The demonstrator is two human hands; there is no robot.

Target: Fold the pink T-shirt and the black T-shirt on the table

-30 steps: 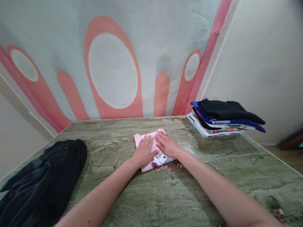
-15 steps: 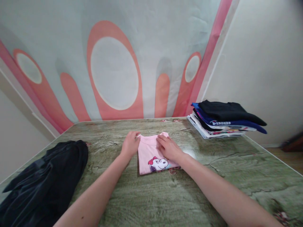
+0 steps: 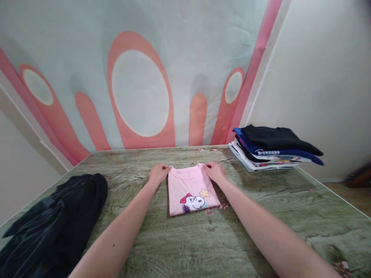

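Observation:
A folded pink shirt (image 3: pixel 191 189) with a cartoon dog and a yellow star on it lies flat in the middle of the green marbled table (image 3: pixel 203 239). My left hand (image 3: pixel 158 173) pinches the shirt's far left corner by the collar. My right hand (image 3: pixel 215 171) pinches the far right corner. Both forearms reach in from the near edge, one on each side of the shirt.
A stack of folded clothes (image 3: pixel 272 148), black on top, sits at the table's far right corner. A heap of dark, unfolded garments (image 3: pixel 55 220) covers the near left side. A wall hanging with coral ovals (image 3: pixel 139 88) rises behind the table.
Both hands left the top of the shirt and slid to its far corners. The shirt turned square to me and the whole print now shows.

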